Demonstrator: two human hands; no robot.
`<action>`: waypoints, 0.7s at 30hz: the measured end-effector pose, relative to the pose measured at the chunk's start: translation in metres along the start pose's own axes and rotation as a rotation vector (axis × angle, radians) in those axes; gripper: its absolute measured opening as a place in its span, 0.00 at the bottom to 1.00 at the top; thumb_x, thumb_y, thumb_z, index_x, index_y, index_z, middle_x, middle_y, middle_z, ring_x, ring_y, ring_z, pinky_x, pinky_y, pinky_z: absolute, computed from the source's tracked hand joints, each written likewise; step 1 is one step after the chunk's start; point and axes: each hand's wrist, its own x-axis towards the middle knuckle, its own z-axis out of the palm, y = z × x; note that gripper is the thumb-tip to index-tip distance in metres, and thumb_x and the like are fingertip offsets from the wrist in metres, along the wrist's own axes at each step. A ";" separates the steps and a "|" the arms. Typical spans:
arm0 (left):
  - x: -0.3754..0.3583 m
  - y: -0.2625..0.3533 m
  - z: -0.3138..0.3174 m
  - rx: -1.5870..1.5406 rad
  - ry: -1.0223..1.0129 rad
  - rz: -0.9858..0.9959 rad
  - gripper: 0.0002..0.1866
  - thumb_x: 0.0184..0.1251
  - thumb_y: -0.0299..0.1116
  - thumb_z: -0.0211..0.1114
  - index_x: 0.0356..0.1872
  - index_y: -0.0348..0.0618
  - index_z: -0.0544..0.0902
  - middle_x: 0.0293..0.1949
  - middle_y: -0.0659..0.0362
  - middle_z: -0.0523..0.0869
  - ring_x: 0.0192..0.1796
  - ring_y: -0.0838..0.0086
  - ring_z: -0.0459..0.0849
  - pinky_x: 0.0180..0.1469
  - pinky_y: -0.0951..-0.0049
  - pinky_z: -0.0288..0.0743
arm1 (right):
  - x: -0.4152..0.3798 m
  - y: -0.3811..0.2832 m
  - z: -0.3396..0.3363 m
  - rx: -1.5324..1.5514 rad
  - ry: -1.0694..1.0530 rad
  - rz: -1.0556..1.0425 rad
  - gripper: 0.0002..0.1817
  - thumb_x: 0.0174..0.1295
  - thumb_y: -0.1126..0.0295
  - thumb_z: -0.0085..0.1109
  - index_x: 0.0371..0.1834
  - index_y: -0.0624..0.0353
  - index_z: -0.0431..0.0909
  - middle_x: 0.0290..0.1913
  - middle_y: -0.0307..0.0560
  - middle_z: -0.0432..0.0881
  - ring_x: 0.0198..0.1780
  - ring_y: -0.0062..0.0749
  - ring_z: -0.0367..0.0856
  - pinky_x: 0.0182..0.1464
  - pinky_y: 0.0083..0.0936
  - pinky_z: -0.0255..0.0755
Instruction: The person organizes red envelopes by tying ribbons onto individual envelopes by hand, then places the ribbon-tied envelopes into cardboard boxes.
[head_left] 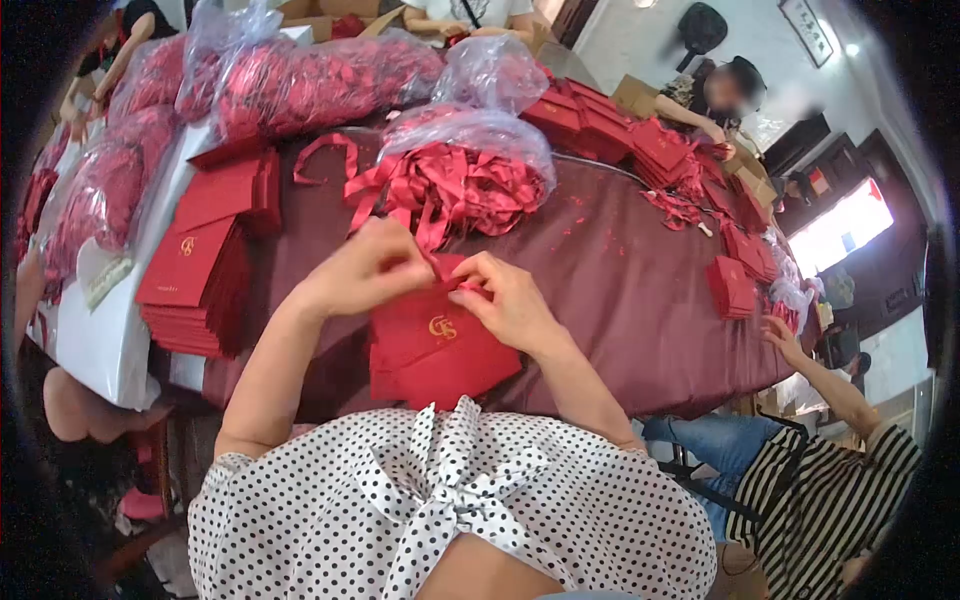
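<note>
Flat red bags or envelopes [410, 355] with gold letters lie in front of me at the table's near edge, slightly fanned. At their upper edge my left hand [370, 268] is closed in a pinch on a narrow red ribbon [448, 280]. From the other side my right hand [508, 305] pinches the same ribbon, thumb and forefinger together. Both hands are close together above the gold letters. Just beyond them a heap of loose red ribbons [460, 190] spills out of a clear plastic bag [535, 150]. The fingers partly hide the ribbon's ends.
A tall stack of red bags or envelopes [195, 270] stands at left, beside full plastic bags [320, 85]. More red stacks [575, 120] line the far and right sides of the dark red tablecloth [640, 330]. A person in stripes [820, 490] sits at right; others work across the table.
</note>
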 end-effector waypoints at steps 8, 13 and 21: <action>-0.017 -0.014 0.020 -0.029 0.052 -0.123 0.16 0.52 0.38 0.69 0.19 0.42 0.71 0.30 0.58 0.72 0.40 0.67 0.68 0.48 0.69 0.61 | -0.028 -0.034 -0.050 -0.269 -0.077 0.243 0.25 0.47 0.74 0.70 0.50 0.58 0.73 0.28 0.39 0.80 0.28 0.20 0.76 0.32 0.20 0.69; -0.015 -0.015 0.024 -0.030 0.056 -0.270 0.18 0.50 0.39 0.71 0.20 0.41 0.71 0.30 0.57 0.73 0.40 0.66 0.68 0.45 0.68 0.64 | -0.071 -0.052 -0.084 0.122 -0.094 -0.047 0.10 0.41 0.79 0.71 0.24 0.62 0.78 0.22 0.43 0.79 0.24 0.28 0.78 0.26 0.20 0.68; -0.011 -0.009 0.036 -0.090 0.140 -0.260 0.17 0.57 0.40 0.67 0.21 0.40 0.72 0.27 0.58 0.72 0.38 0.69 0.68 0.41 0.70 0.65 | -0.061 -0.074 -0.068 0.117 0.123 -0.151 0.08 0.41 0.80 0.67 0.28 0.66 0.82 0.28 0.48 0.82 0.25 0.31 0.78 0.29 0.23 0.71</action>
